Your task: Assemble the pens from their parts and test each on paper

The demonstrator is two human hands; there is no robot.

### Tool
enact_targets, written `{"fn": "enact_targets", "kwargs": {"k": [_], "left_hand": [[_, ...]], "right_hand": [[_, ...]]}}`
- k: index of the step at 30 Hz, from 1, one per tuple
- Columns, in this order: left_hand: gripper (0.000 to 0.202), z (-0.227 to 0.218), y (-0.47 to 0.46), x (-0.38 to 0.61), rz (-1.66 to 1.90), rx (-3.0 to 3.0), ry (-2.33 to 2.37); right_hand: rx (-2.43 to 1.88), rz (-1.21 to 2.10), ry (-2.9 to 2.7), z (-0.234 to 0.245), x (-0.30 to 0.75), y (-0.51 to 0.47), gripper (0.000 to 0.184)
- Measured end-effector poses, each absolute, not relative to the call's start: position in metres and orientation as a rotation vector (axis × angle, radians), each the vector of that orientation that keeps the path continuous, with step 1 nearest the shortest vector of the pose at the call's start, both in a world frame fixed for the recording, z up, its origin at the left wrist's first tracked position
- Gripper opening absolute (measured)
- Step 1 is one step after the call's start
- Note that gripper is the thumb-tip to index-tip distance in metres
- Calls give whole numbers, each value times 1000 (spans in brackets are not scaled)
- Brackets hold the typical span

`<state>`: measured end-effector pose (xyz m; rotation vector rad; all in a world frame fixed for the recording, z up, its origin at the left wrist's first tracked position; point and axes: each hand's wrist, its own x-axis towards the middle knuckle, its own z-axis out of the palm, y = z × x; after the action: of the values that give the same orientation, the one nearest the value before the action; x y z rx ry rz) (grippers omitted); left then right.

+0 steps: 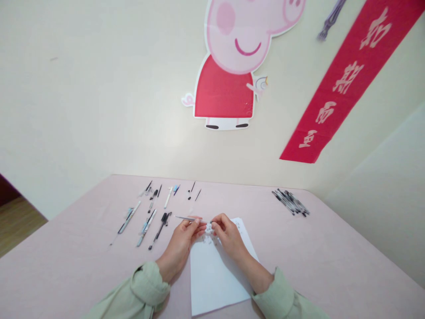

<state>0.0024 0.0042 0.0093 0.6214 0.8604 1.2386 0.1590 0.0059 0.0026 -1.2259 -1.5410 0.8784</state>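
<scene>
Above the top of a white sheet of paper [217,281], my left hand [182,239] holds a slim pen [185,218] between thumb and fingers. The pen lies nearly level, its thin tip pointing left. My right hand [230,238] pinches the pen's dark right end; whether that end is a separate piece I cannot tell. Small dark marks or bits show on the paper just below my fingers, too blurred to name. Left of my left hand lie a black pen with its cap [161,230] and a light blue and white pen [146,228].
A bundle of clear-barrelled pens [291,203] lies at the back right of the pink-covered table [318,261]. Several pen parts, among them a white barrel [168,197] and thin dark rods [198,195], are spread at the back left. The wall [133,88] rises behind the table.
</scene>
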Motion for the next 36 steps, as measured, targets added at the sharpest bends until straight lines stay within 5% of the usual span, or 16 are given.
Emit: {"fn": "enact_targets", "kwargs": {"k": [14,32,36], "left_hand": [[31,6,5,3,1235,630,875],[14,7,6,3,1217,615,919],[17,7,6,2,1203,635,905]], "right_hand": [[-1243,878,-1583,-2,160,7,25],[-1168,799,-1635,0,161,6,2],[-1217,835,-1647,-4,162,8,16]]}}
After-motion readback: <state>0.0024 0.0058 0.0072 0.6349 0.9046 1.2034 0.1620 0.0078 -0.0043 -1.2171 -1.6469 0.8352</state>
